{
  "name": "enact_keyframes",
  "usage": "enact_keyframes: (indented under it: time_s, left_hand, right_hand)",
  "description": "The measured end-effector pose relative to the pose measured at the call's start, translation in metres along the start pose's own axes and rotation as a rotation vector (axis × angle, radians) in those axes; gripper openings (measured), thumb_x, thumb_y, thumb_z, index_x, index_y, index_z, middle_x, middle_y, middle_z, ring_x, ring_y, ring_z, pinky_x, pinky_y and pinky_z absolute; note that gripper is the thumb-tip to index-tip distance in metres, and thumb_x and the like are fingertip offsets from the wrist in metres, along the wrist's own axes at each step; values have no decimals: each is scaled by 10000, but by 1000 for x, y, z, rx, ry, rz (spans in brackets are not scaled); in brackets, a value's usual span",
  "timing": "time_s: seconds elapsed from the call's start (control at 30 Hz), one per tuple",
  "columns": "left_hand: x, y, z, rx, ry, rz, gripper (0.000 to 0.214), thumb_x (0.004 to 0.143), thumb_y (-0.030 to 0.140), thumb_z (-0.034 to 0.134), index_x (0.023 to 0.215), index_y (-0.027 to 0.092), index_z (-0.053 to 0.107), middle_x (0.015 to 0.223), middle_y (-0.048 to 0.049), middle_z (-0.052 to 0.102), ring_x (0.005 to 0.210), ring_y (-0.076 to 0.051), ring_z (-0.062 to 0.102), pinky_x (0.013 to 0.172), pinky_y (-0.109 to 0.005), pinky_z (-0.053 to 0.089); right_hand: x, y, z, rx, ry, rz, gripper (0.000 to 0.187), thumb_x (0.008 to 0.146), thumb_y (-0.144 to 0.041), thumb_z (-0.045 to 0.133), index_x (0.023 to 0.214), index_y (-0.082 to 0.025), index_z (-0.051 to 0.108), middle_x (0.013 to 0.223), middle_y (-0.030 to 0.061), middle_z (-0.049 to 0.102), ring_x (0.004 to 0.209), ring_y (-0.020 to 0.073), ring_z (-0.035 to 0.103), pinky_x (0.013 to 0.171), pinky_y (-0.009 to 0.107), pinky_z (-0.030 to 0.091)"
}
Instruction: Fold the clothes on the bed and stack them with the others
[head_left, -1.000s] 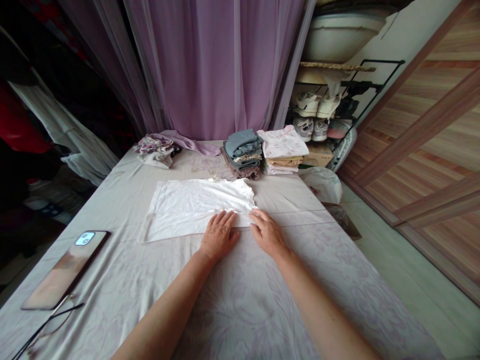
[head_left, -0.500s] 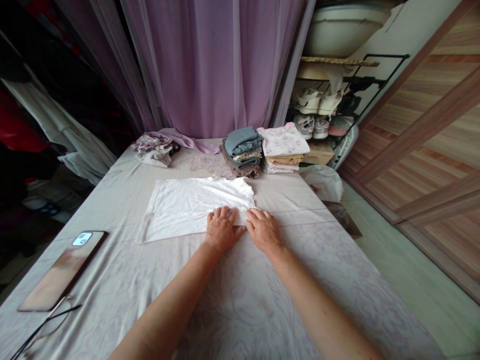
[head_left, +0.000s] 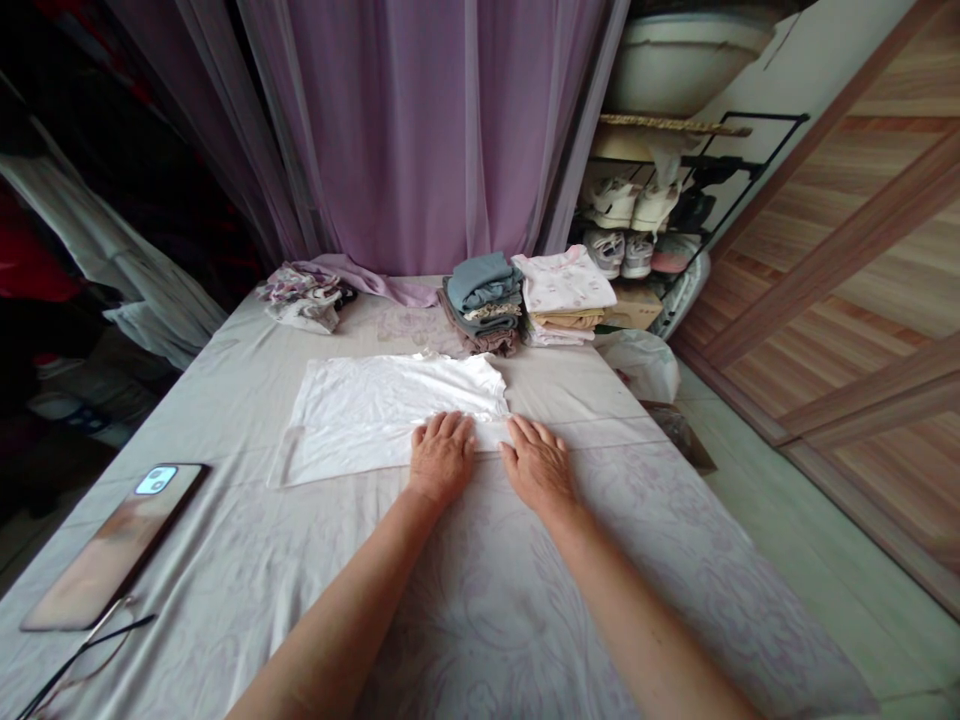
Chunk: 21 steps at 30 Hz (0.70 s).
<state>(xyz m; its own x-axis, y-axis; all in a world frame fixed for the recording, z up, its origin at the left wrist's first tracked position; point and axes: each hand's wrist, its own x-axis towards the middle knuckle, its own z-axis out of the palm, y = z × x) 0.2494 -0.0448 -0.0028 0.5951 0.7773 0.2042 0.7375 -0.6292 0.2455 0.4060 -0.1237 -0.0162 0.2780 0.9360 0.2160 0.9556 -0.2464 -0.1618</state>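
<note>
A white garment [head_left: 367,410] lies spread flat on the bed's pale patterned sheet [head_left: 487,600]. My left hand [head_left: 441,458] rests palm down on the garment's near edge, fingers stretched out. Beside it, my right hand [head_left: 536,462] lies flat at the garment's near right corner, fingers also extended. Neither hand grips anything.
Two stacks of folded clothes [head_left: 484,300] [head_left: 564,295] stand at the far side, with crumpled clothes [head_left: 304,297] to their left. A phone [head_left: 112,545] and glasses [head_left: 82,650] lie near left. A purple curtain [head_left: 427,130] hangs behind; a shoe rack [head_left: 645,220] stands at right.
Both hands stayed at the garment's near edge; they came together half a second ago and have since spread slightly apart again. The view shifted a little.
</note>
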Motion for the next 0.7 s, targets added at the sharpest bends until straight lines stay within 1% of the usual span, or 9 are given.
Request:
enact_keyframes:
  time_s: [0.07, 0.17, 0.23, 0.3, 0.37, 0.43, 0.5, 0.6, 0.7]
  left_hand:
    - [0, -1, 3, 1, 18, 4, 381, 980, 306, 395, 1318, 270, 566, 1379, -67, 576, 1289, -252, 460, 1011, -458, 400]
    - [-1, -2, 7, 2, 35, 14, 387, 972, 293, 409, 1328, 270, 560, 1381, -71, 574, 1287, -256, 461, 1012, -457, 398]
    - [-2, -3, 8, 3, 42, 19, 389, 970, 300, 416, 1330, 262, 557, 1383, -70, 574, 1286, -260, 463, 1016, -458, 397]
    - [-2, -3, 8, 7, 47, 22, 389, 969, 305, 420, 1330, 256, 554, 1386, -66, 574, 1284, -262, 466, 1016, -459, 398]
    - [-3, -3, 7, 14, 46, 27, 380, 972, 307, 411, 1317, 258, 562, 1390, -62, 572, 1284, -264, 468, 1009, -460, 405]
    - [-3, -4, 6, 23, 40, 33, 368, 976, 308, 400, 1294, 261, 580, 1392, -61, 572, 1286, -265, 469, 999, -461, 413]
    - [-3, -4, 6, 29, 37, 35, 368, 975, 307, 400, 1291, 260, 583, 1390, -64, 573, 1285, -265, 473, 994, -459, 420]
    - [-3, -4, 5, 25, 35, 33, 397, 972, 304, 406, 1337, 256, 553, 1398, -72, 568, 1293, -265, 473, 1008, -456, 415]
    - [-4, -4, 4, 19, 17, 31, 427, 974, 310, 393, 1374, 248, 528, 1429, -78, 545, 1323, -275, 455, 1038, -482, 392]
  right_hand:
    - [1, 5, 1, 59, 61, -24, 419, 977, -344, 371, 1299, -204, 599, 1382, 85, 588, 1272, 271, 483, 1003, 448, 397]
    - [6, 10, 0, 228, 234, -88, 402, 976, -312, 346, 1216, -189, 644, 1277, 101, 656, 1222, 245, 542, 1035, 430, 415]
    - [11, 5, -3, 372, 355, -116, 401, 972, -301, 338, 1198, -182, 646, 1237, 116, 669, 1187, 223, 578, 1041, 399, 440]
    - [19, -7, -3, 523, 397, -127, 393, 968, -291, 338, 1212, -186, 629, 1230, 119, 668, 1159, 208, 604, 1020, 373, 473]
    - [28, -22, 2, 678, 343, -117, 381, 965, -277, 333, 1216, -196, 608, 1193, 111, 684, 1093, 194, 645, 962, 352, 516]
    - [37, -34, 12, 809, 251, -72, 365, 963, -268, 318, 1187, -203, 598, 1085, 93, 719, 968, 178, 690, 872, 330, 555]
    - [45, -38, 22, 863, 194, 3, 349, 957, -262, 307, 1137, -203, 600, 975, 77, 737, 876, 174, 706, 807, 318, 569]
    - [51, -31, 30, 761, 181, 46, 333, 933, -231, 319, 1065, -198, 623, 949, 78, 736, 894, 185, 694, 821, 323, 556]
    - [48, -24, 26, 547, 138, -35, 355, 896, -161, 332, 1027, -178, 662, 1013, 96, 722, 984, 192, 659, 899, 324, 521]
